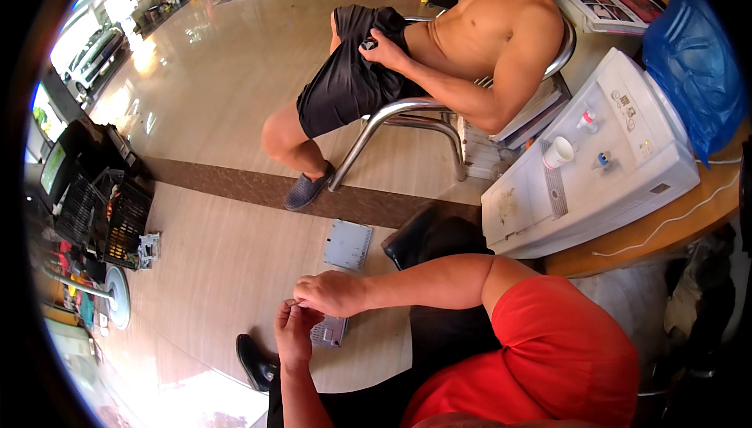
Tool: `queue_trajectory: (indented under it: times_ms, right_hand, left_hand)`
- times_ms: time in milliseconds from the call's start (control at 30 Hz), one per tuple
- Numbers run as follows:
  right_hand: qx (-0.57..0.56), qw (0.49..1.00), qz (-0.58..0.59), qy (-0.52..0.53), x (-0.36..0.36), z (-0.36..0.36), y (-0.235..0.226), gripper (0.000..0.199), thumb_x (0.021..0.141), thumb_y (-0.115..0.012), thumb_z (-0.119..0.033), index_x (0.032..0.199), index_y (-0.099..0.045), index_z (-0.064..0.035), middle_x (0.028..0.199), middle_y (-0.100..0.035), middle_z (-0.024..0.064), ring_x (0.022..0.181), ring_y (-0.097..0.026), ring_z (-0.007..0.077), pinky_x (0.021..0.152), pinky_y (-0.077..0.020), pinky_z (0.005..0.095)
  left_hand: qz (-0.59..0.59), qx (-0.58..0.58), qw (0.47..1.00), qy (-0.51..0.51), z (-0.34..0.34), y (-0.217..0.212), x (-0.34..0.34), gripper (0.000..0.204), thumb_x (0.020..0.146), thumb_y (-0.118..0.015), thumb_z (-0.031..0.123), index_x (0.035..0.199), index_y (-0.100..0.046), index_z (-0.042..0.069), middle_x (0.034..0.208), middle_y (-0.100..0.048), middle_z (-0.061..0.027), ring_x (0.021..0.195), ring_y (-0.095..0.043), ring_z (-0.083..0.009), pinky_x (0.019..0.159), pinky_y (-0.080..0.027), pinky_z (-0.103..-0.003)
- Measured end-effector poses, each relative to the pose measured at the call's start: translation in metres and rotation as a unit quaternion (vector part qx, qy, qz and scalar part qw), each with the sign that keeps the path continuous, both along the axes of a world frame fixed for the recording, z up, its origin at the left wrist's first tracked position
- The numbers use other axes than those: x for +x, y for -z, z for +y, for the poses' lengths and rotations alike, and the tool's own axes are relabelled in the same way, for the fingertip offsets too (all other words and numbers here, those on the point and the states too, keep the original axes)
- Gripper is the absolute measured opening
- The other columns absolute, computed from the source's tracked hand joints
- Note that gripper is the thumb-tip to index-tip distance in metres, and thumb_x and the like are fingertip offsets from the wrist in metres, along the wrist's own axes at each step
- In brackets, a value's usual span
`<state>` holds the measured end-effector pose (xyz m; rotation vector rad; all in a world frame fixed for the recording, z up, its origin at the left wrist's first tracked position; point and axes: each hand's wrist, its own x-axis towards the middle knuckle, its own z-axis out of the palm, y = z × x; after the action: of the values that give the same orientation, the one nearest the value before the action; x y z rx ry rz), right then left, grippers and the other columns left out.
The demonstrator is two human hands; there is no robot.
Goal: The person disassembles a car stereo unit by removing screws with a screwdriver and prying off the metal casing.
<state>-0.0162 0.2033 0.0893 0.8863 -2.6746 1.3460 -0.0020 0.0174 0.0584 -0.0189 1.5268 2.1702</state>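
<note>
My left hand (pixel 293 335) and my right hand (pixel 330 292) meet in front of me, fingertips pinched close together. Whatever sits between the fingers is too small to make out. Under my hands, partly covered by them, is a grey box-like device (pixel 332 332) with a perforated or keyed surface. Just beyond it, a flat light-grey panel (pixel 348 245) lies on the floor. My right forearm crosses from the right out of a red sleeve.
Across from me a person (pixel 486 44) sits in a metal-framed chair (pixel 392 119), holding a small dark object. At right stands a white water dispenser (pixel 595 146) with a paper cup (pixel 558 153). Black crates (pixel 117 216) and a round-based stand (pixel 117 296) are at left.
</note>
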Motion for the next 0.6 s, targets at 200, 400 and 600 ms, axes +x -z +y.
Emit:
queue_trajectory:
  times_ms: [200,400,600]
  right_hand:
    - [-0.004,1.0,0.0,-0.002,0.0,-0.002,0.0,0.015,0.089,-0.059,-0.018,0.091,-0.055,-0.0036,0.088,-0.061,0.0148,0.079,-0.064,0.0353,0.066,-0.0501,0.0431]
    - [0.001,0.998,0.06,-0.014,-0.004,-0.005,0.003,0.014,0.088,-0.058,-0.019,0.091,-0.056,-0.0046,0.088,-0.061,0.0145,0.079,-0.064,0.0336,0.065,-0.0513,0.042]
    - [0.02,0.996,0.088,-0.021,-0.007,-0.002,0.005,0.012,0.088,-0.058,-0.017,0.089,-0.056,-0.0048,0.086,-0.059,0.0137,0.075,-0.064,0.032,0.062,-0.0517,0.0407]
  left_hand:
    - [-0.013,-0.02,1.0,-0.012,-0.002,-0.004,0.001,0.024,0.101,-0.044,0.021,0.107,-0.054,0.001,0.09,-0.067,-0.0122,0.078,-0.067,-0.0208,0.073,-0.056,-0.034]
    - [-0.034,0.008,0.999,-0.037,0.001,-0.008,0.0,0.02,0.099,-0.041,0.016,0.105,-0.054,0.001,0.088,-0.067,-0.0118,0.076,-0.067,-0.0205,0.071,-0.056,-0.034]
    - [-0.028,-0.006,0.999,-0.027,0.005,-0.013,0.0,0.019,0.098,-0.038,0.015,0.099,-0.053,0.002,0.088,-0.065,-0.0115,0.077,-0.065,-0.0198,0.074,-0.054,-0.033]
